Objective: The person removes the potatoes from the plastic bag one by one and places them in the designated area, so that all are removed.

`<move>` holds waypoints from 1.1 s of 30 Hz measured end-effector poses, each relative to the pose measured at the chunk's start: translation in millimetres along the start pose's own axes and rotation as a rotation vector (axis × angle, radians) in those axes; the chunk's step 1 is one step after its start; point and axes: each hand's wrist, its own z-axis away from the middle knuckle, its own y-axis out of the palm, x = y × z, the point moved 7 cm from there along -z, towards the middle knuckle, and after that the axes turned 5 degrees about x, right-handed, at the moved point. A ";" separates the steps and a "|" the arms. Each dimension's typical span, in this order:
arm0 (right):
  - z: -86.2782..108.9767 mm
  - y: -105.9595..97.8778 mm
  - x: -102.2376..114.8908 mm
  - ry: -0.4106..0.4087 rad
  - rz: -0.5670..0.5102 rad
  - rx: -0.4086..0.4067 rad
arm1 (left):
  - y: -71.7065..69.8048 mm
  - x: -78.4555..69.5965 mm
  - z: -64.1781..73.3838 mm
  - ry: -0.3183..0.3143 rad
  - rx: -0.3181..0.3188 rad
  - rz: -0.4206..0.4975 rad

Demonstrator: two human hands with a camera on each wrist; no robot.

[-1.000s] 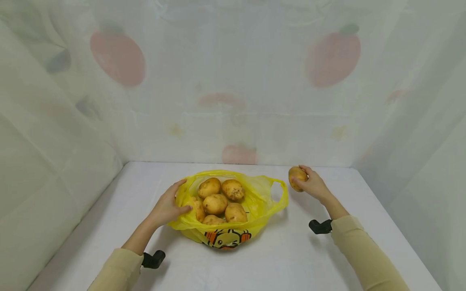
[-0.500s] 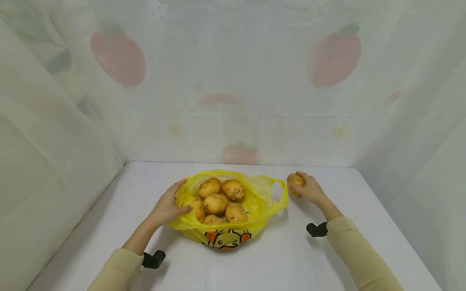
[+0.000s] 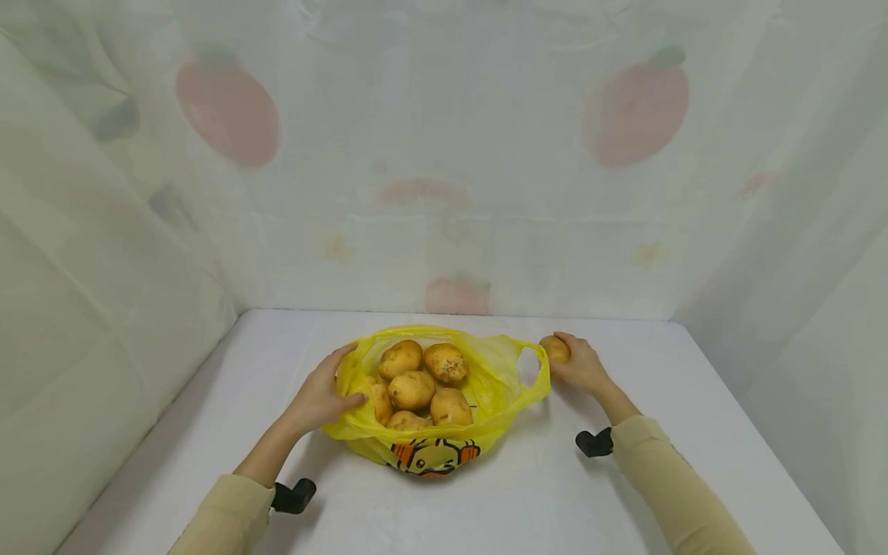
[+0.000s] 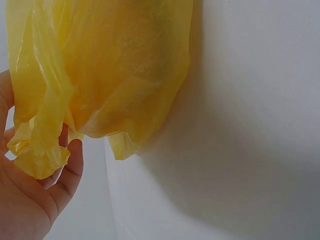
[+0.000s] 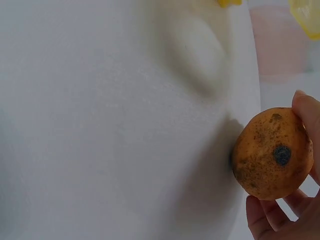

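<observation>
A yellow plastic bag [image 3: 430,441] with a printed cartoon face lies mouth up on the table, several potatoes [image 3: 412,390] inside it. My left hand [image 3: 322,395] grips the bag's left rim. In the left wrist view, the gathered plastic [image 4: 42,150] sits between the thumb and the fingers of that hand [image 4: 37,195]. My right hand [image 3: 583,366] holds a single potato [image 3: 555,349] just right of the bag's loop handle [image 3: 533,345]. Up close, this potato [image 5: 272,155] has a dark spot and brown blemishes, with fingers [image 5: 260,217] around its side.
The white table [image 3: 486,509] reaches back to a pale curtain [image 3: 444,154] with faded fruit prints, and curtains also hang on both sides. Black wrist mounts [image 3: 294,496] stick out from the sleeves.
My right hand has carried the potato leftward and slightly down toward the bag's handle. The left hand and the bag have stayed in place.
</observation>
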 end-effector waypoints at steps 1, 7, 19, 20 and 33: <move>0.1 0.7 0.5 0.000 0.000 -0.002 | 0.1 0.3 -0.1 0.000 0.000 0.000; -1.2 3.5 2.2 -0.010 0.007 -0.020 | 0.0 -0.1 -0.4 0.008 -0.003 -0.009; -2.5 4.7 7.2 -0.022 -0.022 0.027 | -1.1 -2.8 0.0 0.015 -0.004 -0.033; -2.4 4.9 7.5 -0.018 -0.030 0.028 | -1.2 -3.2 -0.1 0.015 -0.004 -0.032; -2.1 8.3 1.5 0.034 -0.064 0.036 | -1.4 -2.6 0.3 0.009 -0.002 -0.042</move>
